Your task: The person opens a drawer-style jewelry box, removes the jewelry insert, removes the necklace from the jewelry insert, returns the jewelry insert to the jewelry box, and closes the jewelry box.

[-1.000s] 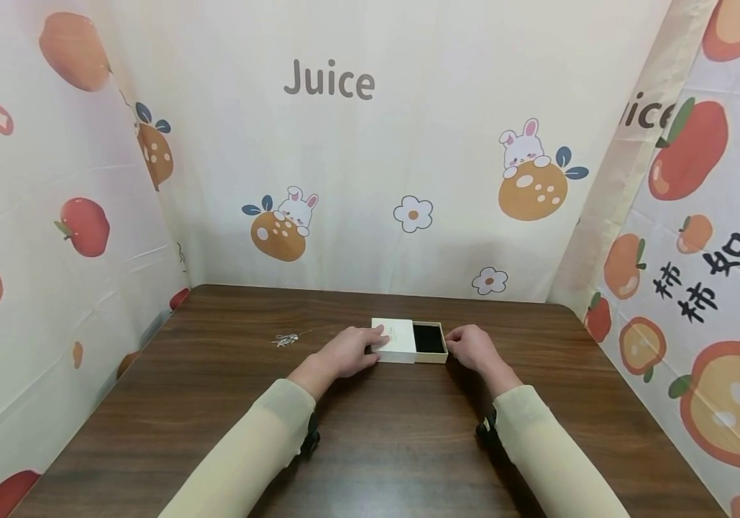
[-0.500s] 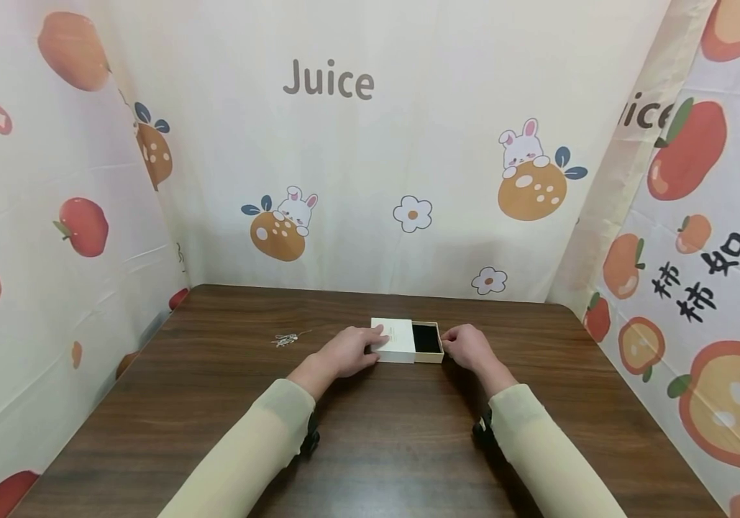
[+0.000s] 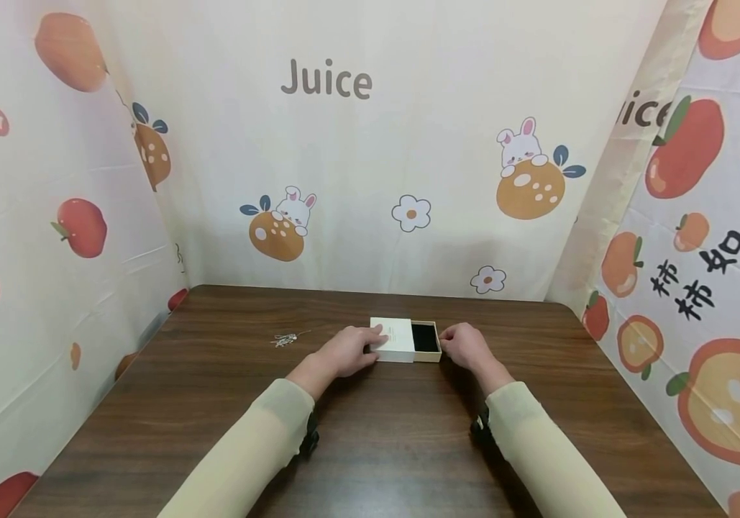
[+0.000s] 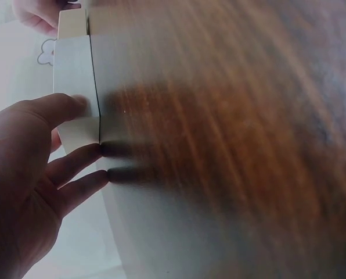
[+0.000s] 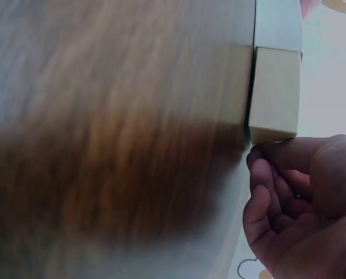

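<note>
A white cardboard slide box (image 3: 390, 338) lies near the back of the table, its pale drawer (image 3: 437, 357) partly out to the right. Black lining (image 3: 424, 337) shows inside the drawer. My left hand (image 3: 346, 351) grips the left end of the white sleeve, thumb on the near side; two fingertips reach the tabletop in the left wrist view. My right hand (image 3: 467, 347) has curled fingers. In the right wrist view its thumb (image 5: 292, 152) presses along the drawer's end (image 5: 271, 135), index fingertip beside the thumb tip; nothing is visible between them.
A small tangle of silvery chain (image 3: 285, 339) lies left of the left hand, a thin strand trailing right. The dark wood table (image 3: 395, 439) meets printed fabric walls (image 3: 344, 237) at the back and sides.
The drawer has slid slightly left into the sleeve, and my right hand has moved left along with it. The left hand stays on the sleeve.
</note>
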Tool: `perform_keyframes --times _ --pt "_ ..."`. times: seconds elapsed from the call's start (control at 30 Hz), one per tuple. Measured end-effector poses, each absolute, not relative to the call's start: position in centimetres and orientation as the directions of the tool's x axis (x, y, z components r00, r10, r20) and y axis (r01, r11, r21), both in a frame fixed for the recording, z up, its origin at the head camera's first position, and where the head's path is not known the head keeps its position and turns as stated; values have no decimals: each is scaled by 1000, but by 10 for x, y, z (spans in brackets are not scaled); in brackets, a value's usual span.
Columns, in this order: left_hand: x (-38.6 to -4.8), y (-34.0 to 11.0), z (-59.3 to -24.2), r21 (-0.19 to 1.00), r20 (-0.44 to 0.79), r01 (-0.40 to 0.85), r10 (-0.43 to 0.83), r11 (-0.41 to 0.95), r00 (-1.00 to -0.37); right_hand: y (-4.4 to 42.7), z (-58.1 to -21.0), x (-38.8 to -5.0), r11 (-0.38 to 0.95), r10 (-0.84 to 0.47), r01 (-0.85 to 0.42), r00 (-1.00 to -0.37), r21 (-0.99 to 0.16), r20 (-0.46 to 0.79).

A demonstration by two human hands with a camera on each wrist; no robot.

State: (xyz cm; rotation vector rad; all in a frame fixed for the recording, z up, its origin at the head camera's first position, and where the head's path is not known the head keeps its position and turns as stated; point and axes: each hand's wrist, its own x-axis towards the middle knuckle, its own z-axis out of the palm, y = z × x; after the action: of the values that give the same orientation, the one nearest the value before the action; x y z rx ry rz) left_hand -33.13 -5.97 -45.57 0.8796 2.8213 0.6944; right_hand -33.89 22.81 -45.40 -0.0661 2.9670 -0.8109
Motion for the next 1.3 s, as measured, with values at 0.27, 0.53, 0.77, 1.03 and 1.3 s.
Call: perform_keyframes --times 0.27,0.53,0.77,1.03,1.3 --pt "-332 -60 -455 468 32 506 558 724 -829 224 -453 -340 864 -62 -27 -997 -502 -53" --pt "-331 -59 -453 458 35 509 557 729 -830 222 -454 -342 872 -62 -23 -996 -489 -64" --pt "-331 -59 -453 449 39 515 561 730 -827 220 -455 -342 874 -62 -22 -996 -485 -67" --pt "-331 -59 -454 456 36 509 556 730 -830 216 -454 -341 873 -62 -27 -996 -486 -57" --pt "-330 -59 -454 450 47 522 564 725 -824 213 -454 -340 877 -55 -23 -997 -480 -53"
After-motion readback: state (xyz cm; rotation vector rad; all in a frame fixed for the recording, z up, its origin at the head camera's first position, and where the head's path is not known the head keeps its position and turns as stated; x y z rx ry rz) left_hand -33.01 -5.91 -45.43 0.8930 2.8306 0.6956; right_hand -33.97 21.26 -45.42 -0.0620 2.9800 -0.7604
